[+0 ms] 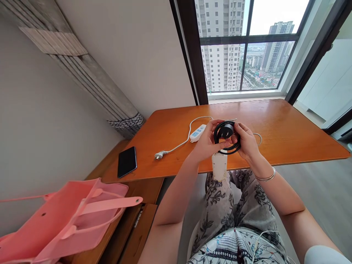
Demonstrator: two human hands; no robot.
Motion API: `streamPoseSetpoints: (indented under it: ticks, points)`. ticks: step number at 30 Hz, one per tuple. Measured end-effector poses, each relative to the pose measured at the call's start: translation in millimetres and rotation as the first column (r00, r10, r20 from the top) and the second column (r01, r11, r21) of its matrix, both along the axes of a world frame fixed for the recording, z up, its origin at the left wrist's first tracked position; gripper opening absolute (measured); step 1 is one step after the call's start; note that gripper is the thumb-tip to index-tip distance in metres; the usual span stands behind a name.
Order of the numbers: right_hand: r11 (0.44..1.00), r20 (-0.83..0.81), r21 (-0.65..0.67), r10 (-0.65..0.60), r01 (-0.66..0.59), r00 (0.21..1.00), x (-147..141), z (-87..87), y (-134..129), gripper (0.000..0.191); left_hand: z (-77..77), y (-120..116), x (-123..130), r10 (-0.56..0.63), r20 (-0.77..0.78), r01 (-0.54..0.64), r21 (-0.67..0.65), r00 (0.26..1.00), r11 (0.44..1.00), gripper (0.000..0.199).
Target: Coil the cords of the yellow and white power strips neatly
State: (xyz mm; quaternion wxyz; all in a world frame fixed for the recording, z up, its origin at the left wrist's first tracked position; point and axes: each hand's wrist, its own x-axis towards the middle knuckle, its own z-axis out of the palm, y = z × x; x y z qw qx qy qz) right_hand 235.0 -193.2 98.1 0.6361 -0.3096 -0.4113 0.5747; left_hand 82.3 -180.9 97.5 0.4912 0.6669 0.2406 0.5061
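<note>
A coiled black cable (233, 149) with a dark, rounded end piece (226, 131) is held up between both hands over the front of the table. My left hand (209, 141) grips the coil from its left side, thumb along the lower edge. On the other side my right hand (245, 140) pinches the coil near the rounded piece. Below the coil, a flat cream-coloured piece (219, 167) with small marks sticks out past the table edge; its upper end is hidden. Just left of my left hand lies a white power strip (197, 133), whose cord runs to a plug (159, 155).
A dark-screened phone (127, 162) lies at the left end of the orange-brown table (288, 135). A pink bag (90, 216) stands at lower left by a wooden drawer (139, 234). A thin white cable (257, 136) shows behind my right hand. The window (247, 39) is beyond.
</note>
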Motion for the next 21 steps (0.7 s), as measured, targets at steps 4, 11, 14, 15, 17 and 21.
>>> streamPoseSetpoints:
  ticks: [4,11,14,15,17,21]
  points:
    - [0.999,0.021,0.003,-0.044,0.044,0.999,1,-0.5,1,0.047,-1.6,-8,2,0.143,-0.082,-0.143,0.01,0.986,0.99,0.053]
    - [0.998,0.06,0.009,-0.062,0.062,0.996,1,0.1,0,0.049,-3.1,-10,14,0.145,0.028,-0.143,-0.082,0.989,0.986,0.055]
    - [1.0,0.043,0.024,0.012,-0.013,0.999,2,-1.1,0,0.047,-0.5,-10,16,0.089,0.125,-0.067,-0.176,0.988,0.982,0.06]
    - [0.999,0.027,0.023,0.045,-0.045,0.999,2,-1.9,0,0.047,0.5,-11,15,0.076,0.156,-0.042,-0.206,0.985,0.978,0.062]
    - [0.996,-0.01,0.025,0.088,-0.087,0.996,1,-3.6,-1,0.048,2.1,-11,15,0.055,0.195,-0.005,-0.249,0.979,0.969,0.067]
    - [0.995,-0.034,0.032,0.095,-0.094,0.995,-1,-4.7,-2,0.047,3.9,-12,14,0.02,0.199,0.037,-0.278,0.98,0.96,0.066]
